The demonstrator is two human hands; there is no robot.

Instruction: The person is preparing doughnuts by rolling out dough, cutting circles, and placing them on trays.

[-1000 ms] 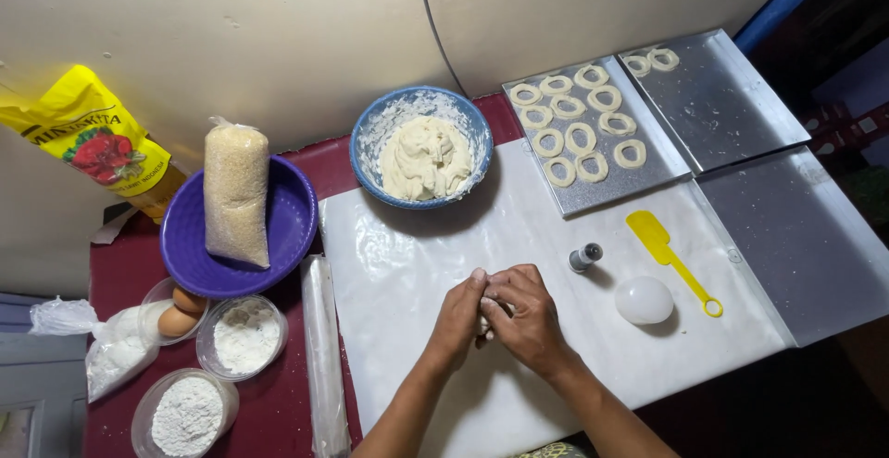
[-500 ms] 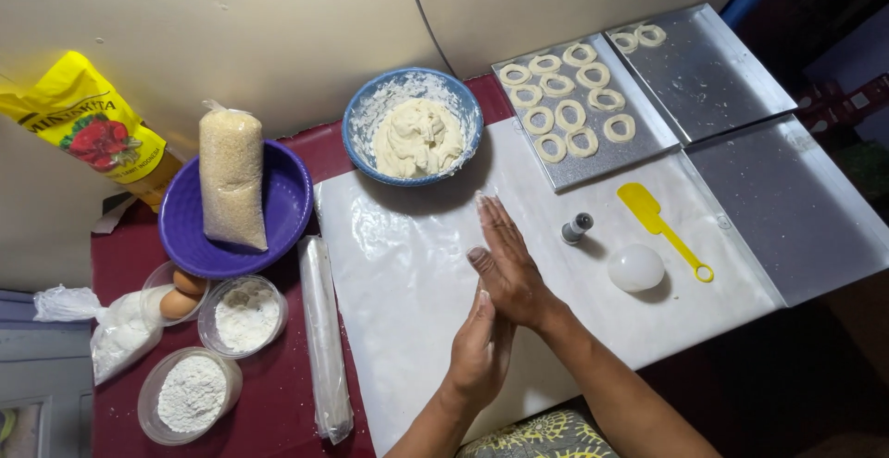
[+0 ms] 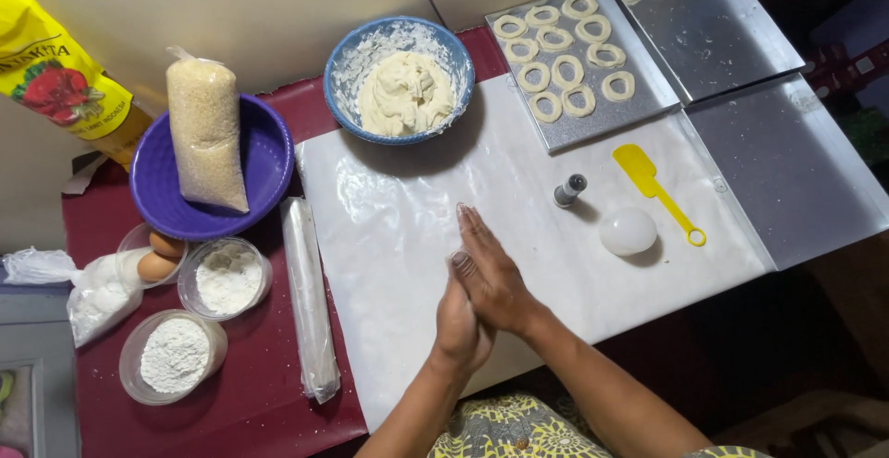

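My left hand [image 3: 460, 324] and my right hand [image 3: 491, 273] are pressed palm to palm over the white sheet [image 3: 398, 208], the right lying across the left with fingers straight. Only a pale edge of a small dough piece shows between them; the rest is hidden. Beyond the hands stands a blue bowl [image 3: 338, 97] of pale dough [image 3: 403, 92]. A metal tray [image 3: 639, 106] at the back right carries several dough rings [image 3: 565, 74].
Right of the hands lie a small grey cutter [image 3: 569, 189], a yellow spatula [image 3: 648, 180] and a white round lid [image 3: 628, 231]. A plastic-wrapped rolling pin [image 3: 310, 296], flour tubs [image 3: 176, 356], eggs [image 3: 157, 256] and a purple bowl [image 3: 269, 162] holding a grain bag sit left. More metal trays [image 3: 787, 171] lie right.
The hands went from cupped together with fingers curled to flat palms sliding across each other, and the right hand's fingers now point away from me.
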